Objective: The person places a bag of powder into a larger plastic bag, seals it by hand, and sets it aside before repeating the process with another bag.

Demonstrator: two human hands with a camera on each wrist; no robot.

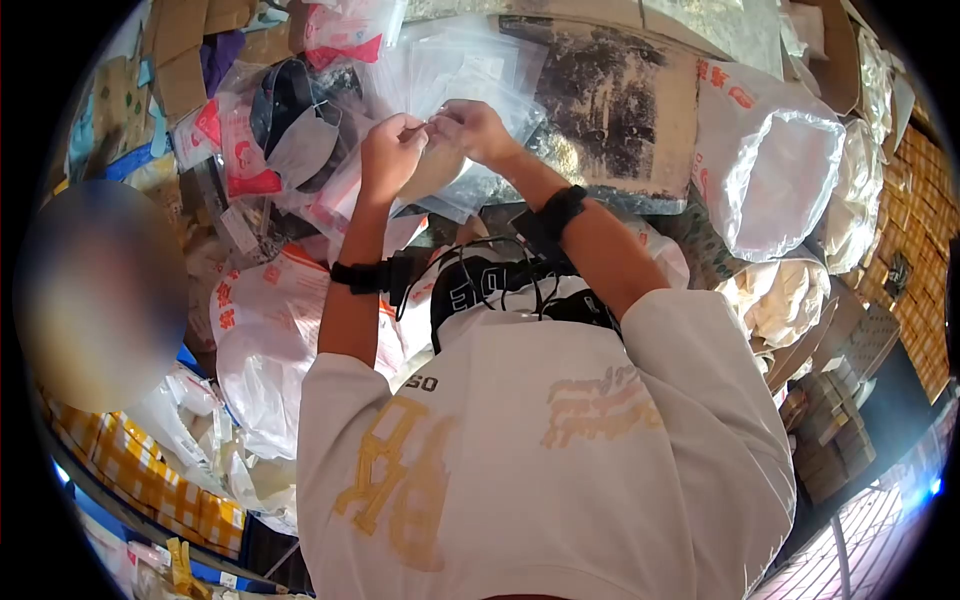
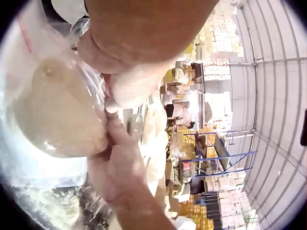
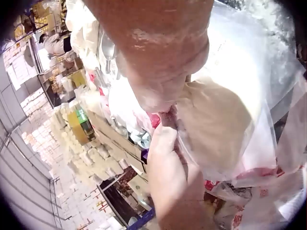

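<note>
In the head view my left hand (image 1: 392, 158) and right hand (image 1: 476, 132) meet over the bench, fingertips close together. Between them they pinch the top edge of a clear plastic bag with beige contents (image 1: 437, 168). From the left wrist, the filled bag (image 2: 60, 110) looks rounded and smooth, hanging beside the fingers. The right wrist view has the bag (image 3: 216, 124) below the right hand (image 3: 163, 62), while the left hand (image 3: 175, 184) grips its edge from the other side. Flat clear bags (image 1: 480, 75) lie just beyond the hands.
A worn, stained board (image 1: 620, 110) lies right of the hands. Farther right stands an open white sack (image 1: 780, 180). To the left are a black container (image 1: 275, 100) and red-and-white packets (image 1: 245, 165). A white sack with red print (image 1: 265, 350) sits near my left forearm.
</note>
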